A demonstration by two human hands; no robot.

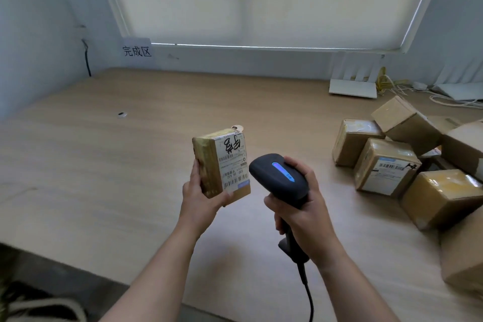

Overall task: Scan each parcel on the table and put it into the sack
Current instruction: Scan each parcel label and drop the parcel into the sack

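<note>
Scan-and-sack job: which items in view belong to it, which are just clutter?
Job:
- taped parcel, held in the left hand
- barcode scanner, gripped by the right hand
- pile of cardboard parcels, right side of the table

Lying about:
- white router and cables by the wall
- paper sign
- small dark object, too small to identify

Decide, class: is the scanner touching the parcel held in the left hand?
Apart. The head view shows a strip of table between the scanner head and the parcel that the left hand holds.

soft window daylight, warped edges
</note>
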